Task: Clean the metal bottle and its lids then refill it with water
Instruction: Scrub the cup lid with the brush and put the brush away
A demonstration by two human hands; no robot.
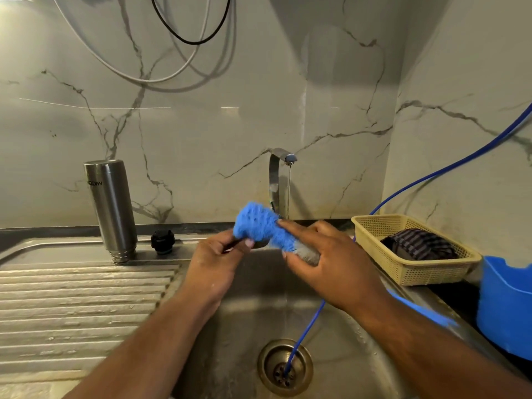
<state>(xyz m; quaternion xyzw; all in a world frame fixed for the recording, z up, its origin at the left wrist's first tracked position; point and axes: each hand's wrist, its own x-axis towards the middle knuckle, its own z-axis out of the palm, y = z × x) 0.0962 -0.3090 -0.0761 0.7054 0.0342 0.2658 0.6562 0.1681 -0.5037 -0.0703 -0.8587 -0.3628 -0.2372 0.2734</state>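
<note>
Bottle [110,208] upside-down; cloth [420,247] in basket [426,275]

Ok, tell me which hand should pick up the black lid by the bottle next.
Left, probably. The black lid sits on the draining board just left of the left hand; the right hand is farther away. Both hold the sponge, so the left must let go first.

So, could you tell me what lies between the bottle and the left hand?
A black lid stands there, beside the bottle and clear of the left hand; the head view shows it.
</note>
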